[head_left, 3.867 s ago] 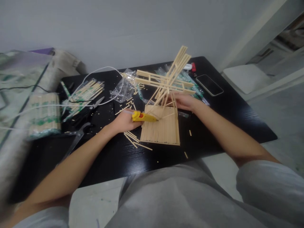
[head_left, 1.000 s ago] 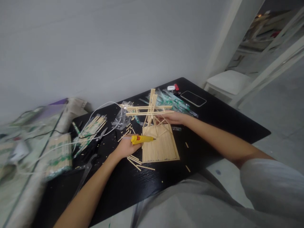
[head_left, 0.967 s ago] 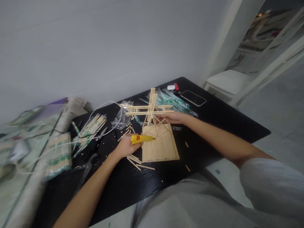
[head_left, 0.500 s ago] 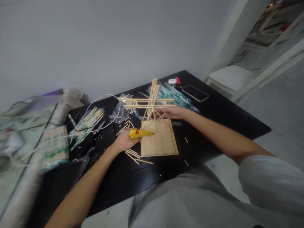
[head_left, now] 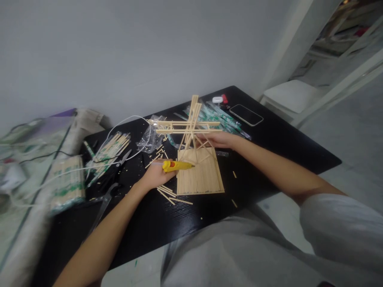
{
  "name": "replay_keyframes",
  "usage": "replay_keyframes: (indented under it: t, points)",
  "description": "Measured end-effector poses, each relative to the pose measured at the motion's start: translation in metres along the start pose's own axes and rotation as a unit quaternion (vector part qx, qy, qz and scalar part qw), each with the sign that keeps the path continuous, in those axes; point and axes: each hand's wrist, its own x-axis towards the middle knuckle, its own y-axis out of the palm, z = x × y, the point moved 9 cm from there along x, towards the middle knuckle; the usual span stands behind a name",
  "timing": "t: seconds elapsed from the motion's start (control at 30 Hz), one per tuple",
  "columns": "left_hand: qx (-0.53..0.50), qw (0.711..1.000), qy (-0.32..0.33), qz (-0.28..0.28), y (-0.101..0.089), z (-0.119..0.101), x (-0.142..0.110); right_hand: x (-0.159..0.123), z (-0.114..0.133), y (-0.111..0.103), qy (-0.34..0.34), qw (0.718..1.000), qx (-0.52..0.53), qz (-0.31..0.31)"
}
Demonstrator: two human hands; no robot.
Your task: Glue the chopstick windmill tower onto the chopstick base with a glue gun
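Note:
My left hand (head_left: 155, 174) is closed around a yellow hot glue gun (head_left: 176, 166), whose nozzle points right, over a flat square base of wooden sticks (head_left: 200, 179). At the rear of that base stands a wooden stick frame (head_left: 192, 129), with slanted legs below, long crossing bars and sticks jutting up at the top. Behind the frame's right side, my right hand (head_left: 220, 139) reaches in and grips it near the legs. Its fingertips are partly hidden by the sticks. I cannot tell whether the nozzle touches the base.
Loose cut sticks (head_left: 166, 194) lie left of the base. Farther left are pliers (head_left: 104, 199), scissors (head_left: 121, 161) and bagged sticks (head_left: 68, 179). A white cable (head_left: 116, 127) loops across the black table (head_left: 269, 159). Plastic wrappers (head_left: 223, 115) and a phone (head_left: 246, 115) lie at the back right.
The view has shifted slightly. Both hands, the glue gun and the stick frame hold nearly the same positions relative to each other.

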Motion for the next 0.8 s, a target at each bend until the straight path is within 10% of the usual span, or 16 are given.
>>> replay_keyframes:
  t: [0.8]
  points:
    - [-0.002, 1.000, -0.006, 0.008, -0.0009, -0.0025, 0.0014, -0.0029, 0.0027, 0.0013, 0.007, 1.000, 0.007, -0.018]
